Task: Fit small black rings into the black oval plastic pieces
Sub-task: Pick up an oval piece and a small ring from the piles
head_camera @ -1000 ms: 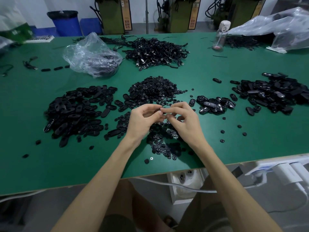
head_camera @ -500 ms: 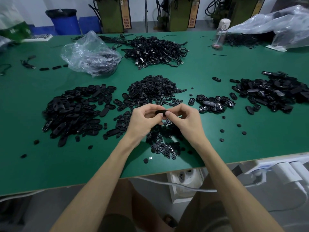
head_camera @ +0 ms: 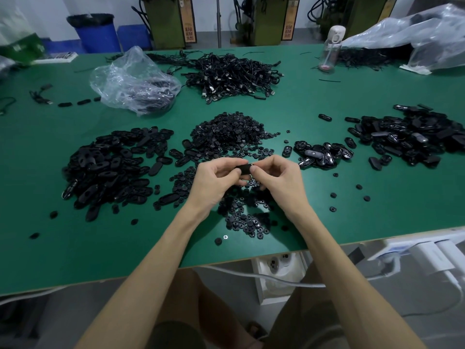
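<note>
Black oval piece [head_camera: 243,169] is pinched at both ends between the curled fingertips of the left hand [head_camera: 216,181] and right hand [head_camera: 279,180], the ring itself hidden, so fitting looks underway and needs a firm thumb press next.

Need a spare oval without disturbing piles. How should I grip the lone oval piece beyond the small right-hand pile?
Pinch the lone oval piece across its narrow width from above: it lies flat on the green table, both long sides clear.
</note>
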Tool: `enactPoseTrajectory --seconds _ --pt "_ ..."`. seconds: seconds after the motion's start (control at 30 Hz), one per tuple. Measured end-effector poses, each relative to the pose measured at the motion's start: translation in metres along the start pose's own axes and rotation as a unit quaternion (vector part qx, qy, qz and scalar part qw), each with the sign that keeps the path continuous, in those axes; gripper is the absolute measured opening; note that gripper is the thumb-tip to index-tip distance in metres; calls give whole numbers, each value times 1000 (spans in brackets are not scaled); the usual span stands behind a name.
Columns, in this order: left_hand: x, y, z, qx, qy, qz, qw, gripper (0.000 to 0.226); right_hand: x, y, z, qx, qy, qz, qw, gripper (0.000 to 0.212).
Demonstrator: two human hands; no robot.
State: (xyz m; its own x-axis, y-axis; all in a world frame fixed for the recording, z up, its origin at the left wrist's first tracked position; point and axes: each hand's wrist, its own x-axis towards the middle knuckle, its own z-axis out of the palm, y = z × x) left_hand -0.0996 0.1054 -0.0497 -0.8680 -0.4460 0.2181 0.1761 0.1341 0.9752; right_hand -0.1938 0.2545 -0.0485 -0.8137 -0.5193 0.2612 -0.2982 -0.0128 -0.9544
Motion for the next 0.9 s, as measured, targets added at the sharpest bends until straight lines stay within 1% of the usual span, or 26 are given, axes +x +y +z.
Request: enactPoseTrajectory --seconds 0.27,0.43,0.6,0.7,0.9 --pt "0 -1 -1 1 3 -10 1000 22 0 3 -1 7 -17 15 1000 1" --pt "0 0 -1 -11 2 -16 1000 21 1 2 0 17 -23 13 1000 10" --pt "0 0 -1 -25 -2 -15 1000 18 1 3 0 11 -27 12 1000 6" --pt "0 0 -1 -23 -8 -11 1000 20 1 2 -1 16 -29 15 999 5" --pt "1 -2 -3 -39 -23 -20 999 17 0 2 -1 23 -31 6 999 5"
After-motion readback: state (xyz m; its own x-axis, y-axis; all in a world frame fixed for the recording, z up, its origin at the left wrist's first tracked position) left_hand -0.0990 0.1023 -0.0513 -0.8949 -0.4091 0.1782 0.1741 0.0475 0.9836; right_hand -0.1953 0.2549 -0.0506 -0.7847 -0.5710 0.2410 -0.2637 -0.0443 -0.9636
